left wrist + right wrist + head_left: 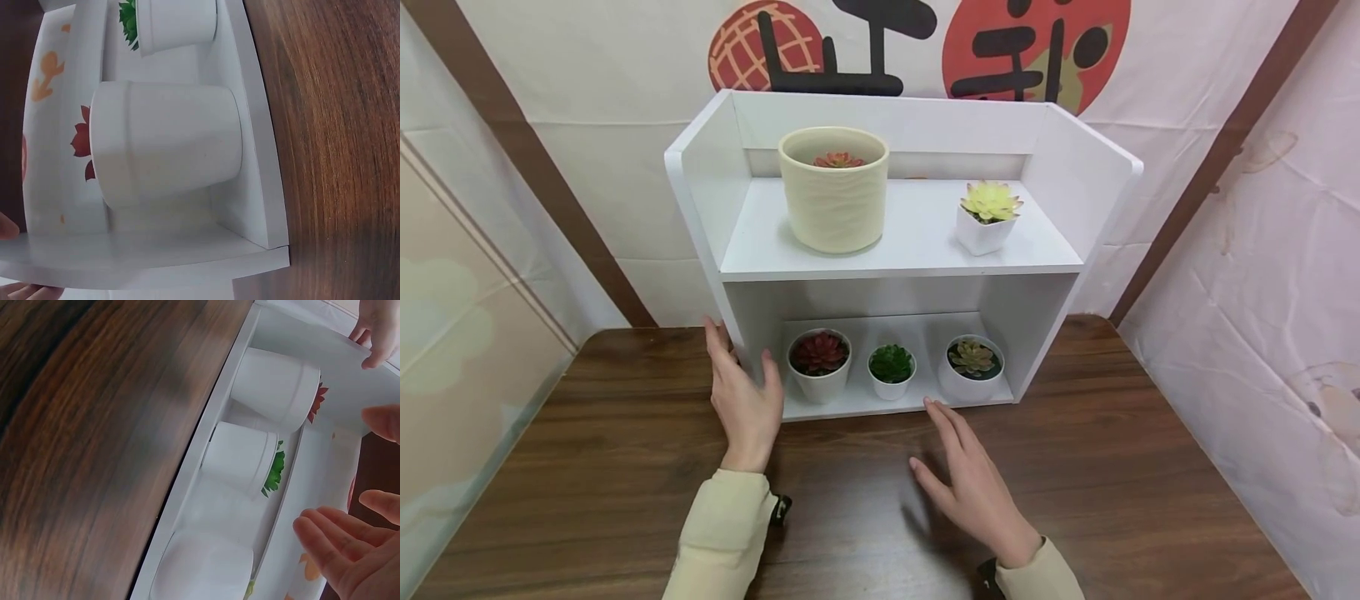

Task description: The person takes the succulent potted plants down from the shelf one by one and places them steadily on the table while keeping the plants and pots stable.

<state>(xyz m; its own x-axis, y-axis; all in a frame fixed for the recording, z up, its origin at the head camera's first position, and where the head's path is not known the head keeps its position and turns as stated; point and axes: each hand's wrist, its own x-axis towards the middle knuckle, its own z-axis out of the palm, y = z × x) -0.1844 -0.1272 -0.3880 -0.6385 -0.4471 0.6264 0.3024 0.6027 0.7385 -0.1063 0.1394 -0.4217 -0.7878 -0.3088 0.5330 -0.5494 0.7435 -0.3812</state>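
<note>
A white two-tier shelf (900, 272) stands on the table. My left hand (747, 411) is at its left side panel, the straight fingers along the outside and the thumb on the inner side. Nearest to that hand, on the lower tier, is a white pot with a red succulent (820, 375). Beside it stand a smaller white pot with a green succulent (891, 372) and a round white pot with a pale succulent (972, 369). My right hand (973, 487) hovers over the table in front of the lower tier, fingers extended and holding nothing.
On the upper tier stand a large cream pot (835, 204) with a red succulent inside and a small square white pot with a yellow-green succulent (987, 218). A printed cloth (625, 75) hangs behind the shelf. The dark wooden table (1150, 475) extends to both sides.
</note>
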